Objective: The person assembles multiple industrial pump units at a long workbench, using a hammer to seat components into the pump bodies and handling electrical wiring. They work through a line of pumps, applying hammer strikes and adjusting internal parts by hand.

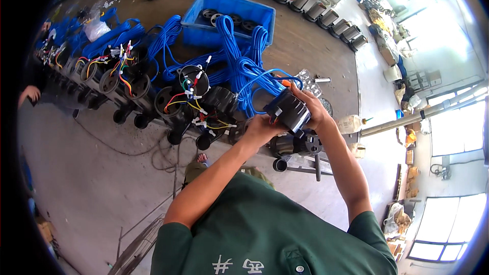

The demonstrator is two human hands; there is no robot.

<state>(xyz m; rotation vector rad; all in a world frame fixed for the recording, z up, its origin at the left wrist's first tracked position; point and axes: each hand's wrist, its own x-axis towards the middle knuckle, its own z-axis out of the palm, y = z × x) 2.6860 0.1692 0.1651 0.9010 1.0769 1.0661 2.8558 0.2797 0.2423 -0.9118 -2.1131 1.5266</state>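
Observation:
Between my two hands, above the near edge of the workbench, is a black cylindrical plastic housing point(291, 112). My left hand point(264, 128) grips its lower left side, close to some red wire. The fingers of my right hand point(311, 106) wrap its upper right side. Blue cable point(237, 63) in coiled bundles lies just beyond, and a strand runs up to the housing. Left of my hands, open black housings point(170, 103) show red, yellow and green wires with white connectors. A dark motor-like part point(293, 145) lies under the held housing.
A blue plastic bin point(229, 7) holding black round parts stands on the workbench point(310, 46). Metal cylinders point(300, 2) line the far edge. A clear bottle point(350, 124) is right of my hand. Another person's hand point(31, 93) shows at far left.

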